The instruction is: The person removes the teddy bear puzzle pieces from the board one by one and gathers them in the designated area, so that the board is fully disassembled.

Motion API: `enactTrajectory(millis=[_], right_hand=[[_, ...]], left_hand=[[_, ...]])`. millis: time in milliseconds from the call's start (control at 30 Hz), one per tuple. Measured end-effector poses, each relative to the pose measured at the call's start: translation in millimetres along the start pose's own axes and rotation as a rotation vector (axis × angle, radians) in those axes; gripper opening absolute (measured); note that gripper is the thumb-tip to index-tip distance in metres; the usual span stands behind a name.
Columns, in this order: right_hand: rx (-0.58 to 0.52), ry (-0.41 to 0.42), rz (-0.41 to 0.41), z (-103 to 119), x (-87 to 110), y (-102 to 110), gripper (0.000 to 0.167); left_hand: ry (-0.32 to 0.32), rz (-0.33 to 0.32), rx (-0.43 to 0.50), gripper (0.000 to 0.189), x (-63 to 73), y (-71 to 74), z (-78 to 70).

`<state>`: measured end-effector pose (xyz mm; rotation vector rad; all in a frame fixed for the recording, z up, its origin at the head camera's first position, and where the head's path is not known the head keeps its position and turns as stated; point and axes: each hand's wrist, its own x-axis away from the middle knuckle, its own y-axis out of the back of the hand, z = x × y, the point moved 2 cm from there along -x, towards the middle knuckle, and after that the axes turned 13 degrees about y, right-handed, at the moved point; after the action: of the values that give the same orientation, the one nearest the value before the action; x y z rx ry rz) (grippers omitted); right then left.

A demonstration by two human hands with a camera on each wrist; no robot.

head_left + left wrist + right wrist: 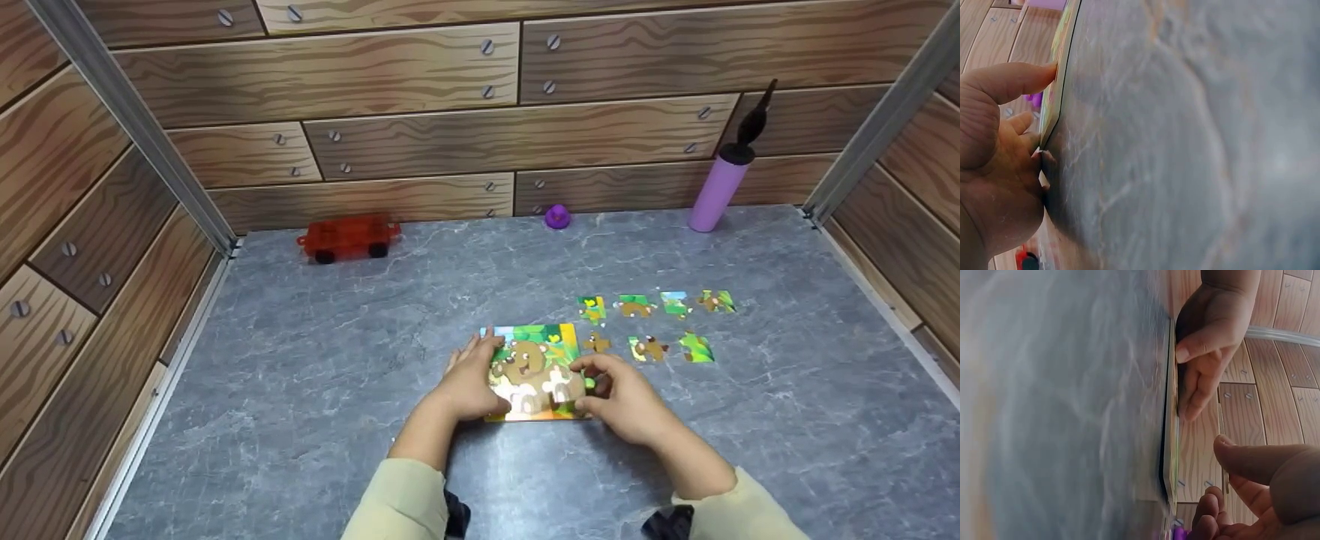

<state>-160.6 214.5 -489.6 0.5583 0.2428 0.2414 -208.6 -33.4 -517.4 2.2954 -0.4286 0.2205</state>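
Observation:
A bear jigsaw puzzle in a flat square tray lies on the grey table. Near its left side rests my left hand, fingers extended along the edge and thumb touching the lower left part. The left wrist view has that thumb on the tray's rim. Over the puzzle's right side, my right hand pinches a jigsaw piece between thumb and fingers. Edge-on in the right wrist view, the piece is a thin strip raised off the tray.
Several loose pieces lie in two rows right of and beyond the puzzle. At the back stand a red toy wagon, a small purple toy and a purple hand pump. Wood-patterned walls enclose the table.

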Motion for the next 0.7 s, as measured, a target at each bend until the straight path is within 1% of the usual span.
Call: enactTrajectory(millis=[233, 433, 567, 700], right_hand=[[0.02, -0.028, -0.011, -5.9, -1.2, 16.8, 0.041], [0.032, -0.002, -0.013, -12.7, -1.6, 34.2, 0.043], [0.041, 0.014, -0.018, -19.5, -0.2, 45.3, 0.043], [0.057, 0.027, -0.032, -25.7, 0.7, 57.1, 0.044]], left_hand=[[0.006, -0.003, -0.012, 0.103, -0.1, 0.3, -0.4], [0.024, 0.005, -0.021, 0.104, 0.0, 0.8, -0.7], [0.023, 0.014, -0.019, 0.105, 0.7, 0.9, -0.8], [0.019, 0.009, -0.007, 0.106, 0.5, 0.5, -0.7]])
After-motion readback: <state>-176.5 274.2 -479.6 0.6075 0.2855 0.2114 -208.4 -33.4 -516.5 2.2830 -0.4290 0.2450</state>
